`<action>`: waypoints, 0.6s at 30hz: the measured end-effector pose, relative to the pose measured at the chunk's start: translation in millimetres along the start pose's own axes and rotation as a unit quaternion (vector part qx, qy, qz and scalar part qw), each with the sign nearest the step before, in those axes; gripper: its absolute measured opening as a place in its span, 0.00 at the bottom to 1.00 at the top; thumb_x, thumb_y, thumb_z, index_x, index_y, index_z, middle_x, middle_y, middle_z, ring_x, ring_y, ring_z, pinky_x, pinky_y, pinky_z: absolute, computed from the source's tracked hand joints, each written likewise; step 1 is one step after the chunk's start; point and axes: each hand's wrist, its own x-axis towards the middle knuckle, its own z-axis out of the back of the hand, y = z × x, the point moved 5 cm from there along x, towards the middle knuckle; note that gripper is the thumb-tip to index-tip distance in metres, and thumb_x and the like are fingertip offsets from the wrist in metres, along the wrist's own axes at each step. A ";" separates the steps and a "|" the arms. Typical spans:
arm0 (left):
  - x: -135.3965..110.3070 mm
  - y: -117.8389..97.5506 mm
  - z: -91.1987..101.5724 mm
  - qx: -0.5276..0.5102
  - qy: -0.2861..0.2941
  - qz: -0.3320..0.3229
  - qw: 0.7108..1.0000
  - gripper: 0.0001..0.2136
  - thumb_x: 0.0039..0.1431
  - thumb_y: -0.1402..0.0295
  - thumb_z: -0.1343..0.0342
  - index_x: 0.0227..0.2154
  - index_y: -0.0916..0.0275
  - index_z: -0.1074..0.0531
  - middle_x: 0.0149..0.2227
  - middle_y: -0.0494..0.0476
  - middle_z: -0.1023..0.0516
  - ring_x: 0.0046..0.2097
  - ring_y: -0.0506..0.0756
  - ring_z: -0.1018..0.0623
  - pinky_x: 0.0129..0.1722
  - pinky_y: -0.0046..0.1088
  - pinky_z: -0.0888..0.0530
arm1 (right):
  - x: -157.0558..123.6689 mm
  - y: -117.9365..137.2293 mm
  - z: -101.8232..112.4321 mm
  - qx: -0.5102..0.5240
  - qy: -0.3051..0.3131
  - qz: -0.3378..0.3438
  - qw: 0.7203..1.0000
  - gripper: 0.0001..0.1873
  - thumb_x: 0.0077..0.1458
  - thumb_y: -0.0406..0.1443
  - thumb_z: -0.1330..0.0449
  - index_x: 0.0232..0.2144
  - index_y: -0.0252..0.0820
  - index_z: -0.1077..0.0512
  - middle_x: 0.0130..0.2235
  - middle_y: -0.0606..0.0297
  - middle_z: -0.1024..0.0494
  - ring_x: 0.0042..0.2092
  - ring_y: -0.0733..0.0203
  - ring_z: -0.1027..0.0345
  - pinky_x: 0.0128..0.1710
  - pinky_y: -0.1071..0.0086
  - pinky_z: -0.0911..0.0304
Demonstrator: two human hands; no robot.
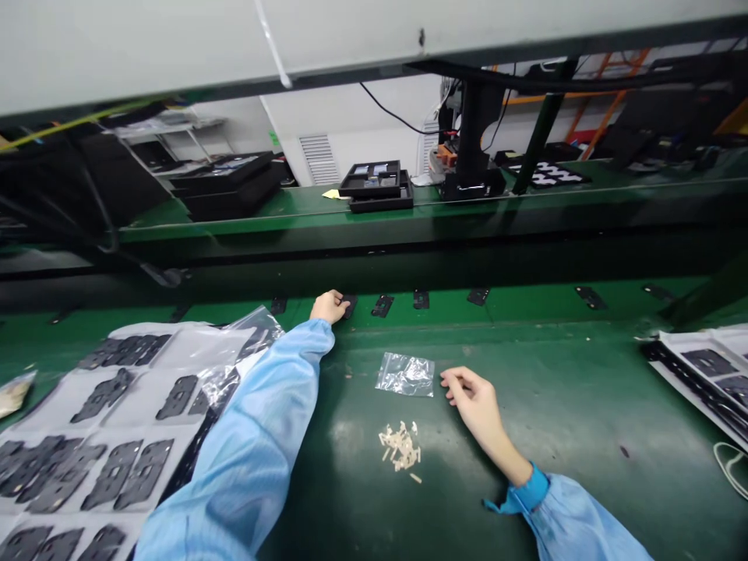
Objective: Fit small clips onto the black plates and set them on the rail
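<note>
My left hand (329, 306) reaches far forward to the edge of the green belt, its fingers curled on a small flat black part (349, 304). Several more black parts (382, 305) lie in a row along that same edge to the right. My right hand (474, 399) rests on the green table, fingers loosely curled, holding nothing, just right of a small clear plastic bag (405, 375). A little pile of tiny beige pieces (400, 447) lies in front of the bag, between my two arms.
At left, white sheets (70, 436) carry several flat black parts, with a crumpled clear bag (257, 331) beside my sleeve. A white tray of black parts (704, 370) sits at right. Beyond the belt stand black stacked trays (377, 185) and a black stand (472, 132).
</note>
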 end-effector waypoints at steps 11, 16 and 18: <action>-22.4 -84.2 -17.3 0.051 -0.027 -0.030 0.998 0.14 0.55 0.61 0.49 0.42 0.60 0.33 0.50 0.64 0.32 0.50 0.62 0.29 0.45 0.38 0.33 | -2.4 7.4 -4.9 -0.057 -0.011 0.048 0.997 0.12 0.53 0.39 0.47 0.26 0.40 0.27 0.24 0.64 0.25 0.23 0.63 0.33 0.22 0.74 0.40; -34.1 -159.3 -63.8 0.014 0.047 -0.074 0.996 0.17 0.51 0.54 0.44 0.36 0.63 0.29 0.42 0.63 0.25 0.47 0.60 0.26 0.44 0.32 0.31 | -1.9 11.2 -5.4 -0.079 -0.020 0.074 0.994 0.12 0.54 0.37 0.48 0.25 0.40 0.27 0.24 0.65 0.26 0.23 0.65 0.34 0.22 0.75 0.42; -36.7 -180.3 -81.3 0.006 0.064 -0.048 0.997 0.22 0.45 0.56 0.38 0.39 0.67 0.30 0.44 0.68 0.27 0.48 0.63 0.27 0.44 0.35 0.31 | -1.7 12.3 -5.1 -0.089 -0.025 0.082 0.992 0.12 0.54 0.35 0.49 0.25 0.40 0.27 0.24 0.66 0.26 0.23 0.65 0.34 0.22 0.75 0.42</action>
